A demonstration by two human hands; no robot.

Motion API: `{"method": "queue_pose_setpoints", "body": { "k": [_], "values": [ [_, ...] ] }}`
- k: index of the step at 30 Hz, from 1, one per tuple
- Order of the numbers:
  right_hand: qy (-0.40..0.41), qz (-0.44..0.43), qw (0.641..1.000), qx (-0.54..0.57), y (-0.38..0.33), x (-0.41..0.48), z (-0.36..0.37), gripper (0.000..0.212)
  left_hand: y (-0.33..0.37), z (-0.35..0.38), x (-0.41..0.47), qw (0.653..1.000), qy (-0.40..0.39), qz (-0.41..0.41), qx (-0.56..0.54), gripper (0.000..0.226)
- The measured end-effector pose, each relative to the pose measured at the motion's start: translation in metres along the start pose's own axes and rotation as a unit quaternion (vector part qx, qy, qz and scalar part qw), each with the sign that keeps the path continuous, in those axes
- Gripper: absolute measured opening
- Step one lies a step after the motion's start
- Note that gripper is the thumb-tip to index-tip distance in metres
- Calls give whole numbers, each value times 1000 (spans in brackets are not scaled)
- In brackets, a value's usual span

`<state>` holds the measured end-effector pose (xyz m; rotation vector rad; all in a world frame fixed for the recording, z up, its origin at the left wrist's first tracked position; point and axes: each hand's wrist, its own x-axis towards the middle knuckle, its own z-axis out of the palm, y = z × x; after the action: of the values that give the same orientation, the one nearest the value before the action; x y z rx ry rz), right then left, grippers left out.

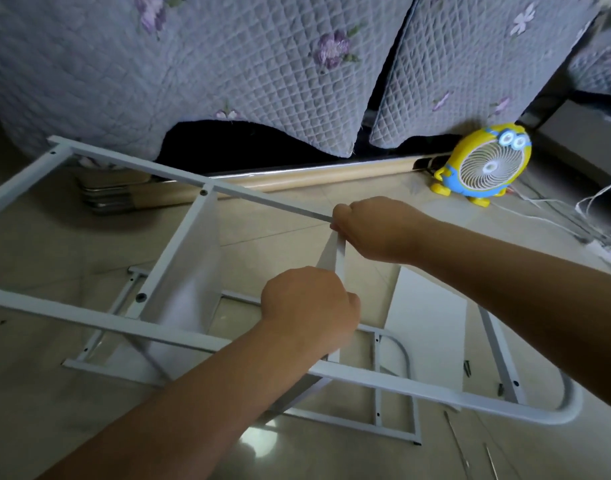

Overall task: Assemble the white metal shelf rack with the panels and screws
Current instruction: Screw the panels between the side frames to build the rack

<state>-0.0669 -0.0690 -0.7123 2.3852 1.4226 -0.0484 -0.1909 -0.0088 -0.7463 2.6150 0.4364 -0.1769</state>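
A person's left hand [311, 306] is closed in a fist, knuckles up, around the near end of a narrow white panel [339, 254]. The fist sits just above the near rail [124, 322] of a white metal rack frame. The right hand [370, 230] is curled just as tightly and grips the far end of the same panel, where it meets the far rail [228, 188]. It is not possible to tell whether either fist hides a screw or a tool. The panel stands on edge between the two hands, spanning the gap between the rails.

To the left, a second panel [193, 271] already sits across the same two rails, with a dark screw hole at each end. The near rail runs to the right and bends in a rounded corner past the right forearm.

Beneath this raised part, another side frame [376, 386] lies flat on the pale tiled floor [37, 393]. A loose panel [432, 323] lies flat under the right forearm. A few dark screws [466, 368] lie just beside its right edge.

Farther back, a yellow cartoon fan [487, 164] stands on the floor. It is near a grey quilted cover [193, 64] with purple flowers. White cables [556, 209] trail across the floor at the right.
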Motion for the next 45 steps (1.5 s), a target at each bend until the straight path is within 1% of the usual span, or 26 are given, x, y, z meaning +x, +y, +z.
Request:
{"method": "queue_pose_setpoints", "body": {
  "k": [3, 6, 7, 9, 11, 12, 14, 16, 17, 18, 20, 21, 22, 23, 24, 26, 27, 28, 30, 32, 34, 36, 39, 41, 44, 45],
  "values": [
    [4, 32, 998, 54, -2, -1, -2, 32, 2, -1, 0, 1000, 2, -4, 11, 41],
    [37, 39, 989, 136, 4, -11, -2, 28, 3, -2, 0, 1000, 2, -18, 21, 40],
    [55, 40, 984, 164, 10, -19, -1, 28, 4, -4, -2, 999, 19, -12, 39, 38],
    [98, 40, 975, 196, 28, -46, 6, 29, 8, -7, -7, 991, 85, 22, 100, 34],
    [140, 55, 966, 211, 52, -85, 21, 30, 11, -8, -10, 973, 134, 56, 181, 39],
    [153, 80, 960, 220, 64, -107, 32, 29, 13, -10, -9, 963, 156, 80, 205, 40],
    [169, 161, 937, 259, 82, -152, 56, 24, 22, -6, -3, 945, 216, 147, 199, 33],
    [193, 237, 888, 345, 92, -188, 76, 14, 43, 8, 6, 934, 248, 190, 173, 28],
    [205, 260, 863, 382, 92, -200, 84, 11, 60, 16, 9, 931, 240, 218, 167, 25],
    [222, 271, 851, 390, 91, -210, 91, 12, 80, 24, 10, 928, 225, 250, 163, 26],
    [250, 289, 848, 368, 92, -223, 108, 14, 124, 40, 9, 916, 183, 329, 138, 38],
    [256, 304, 842, 365, 93, -230, 120, 15, 144, 48, 7, 915, 150, 358, 112, 43],
    [253, 325, 833, 369, 96, -238, 132, 16, 161, 58, 8, 918, 123, 367, 92, 47],
    [237, 352, 822, 380, 99, -246, 149, 16, 177, 66, 9, 920, 98, 367, 93, 49],
    [205, 380, 812, 393, 101, -255, 167, 17, 189, 74, 12, 918, 87, 374, 98, 51],
    [109, 435, 794, 410, 100, -273, 212, 20, 204, 88, 18, 904, 84, 397, 132, 55],
    [59, 455, 786, 414, 95, -282, 235, 20, 207, 92, 22, 901, 71, 398, 160, 58],
    [12, 466, 783, 411, 88, -289, 257, 21, 207, 97, 28, 906, 51, 384, 168, 61],
    [-85, 468, 783, 402, 68, -301, 300, 20, 203, 101, 36, 925, 23, 351, 144, 62],
    [-174, 467, 775, 389, 44, -312, 331, 19, 198, 102, 38, 931, 27, 348, 112, 58],
    [-235, 464, 764, 383, 21, -320, 350, 29, 197, 104, 39, 931, 29, 352, 97, 56],
    [-245, 473, 755, 384, 6, -323, 360, 32, 197, 106, 37, 931, 31, 353, 91, 56],
    [-220, 506, 739, 387, 0, -321, 365, 29, 196, 110, 33, 926, 43, 367, 75, 60],
    [-219, 509, 741, 378, -2, -319, 365, 27, 195, 112, 30, 923, 47, 377, 66, 65],
    [-234, 505, 744, 369, -2, -317, 362, 25, 195, 110, 30, 927, 35, 368, 68, 58],
    [-226, 501, 746, 375, -1, -315, 362, 20, 195, 108, 30, 927, 33, 368, 66, 56]
  ]
}}
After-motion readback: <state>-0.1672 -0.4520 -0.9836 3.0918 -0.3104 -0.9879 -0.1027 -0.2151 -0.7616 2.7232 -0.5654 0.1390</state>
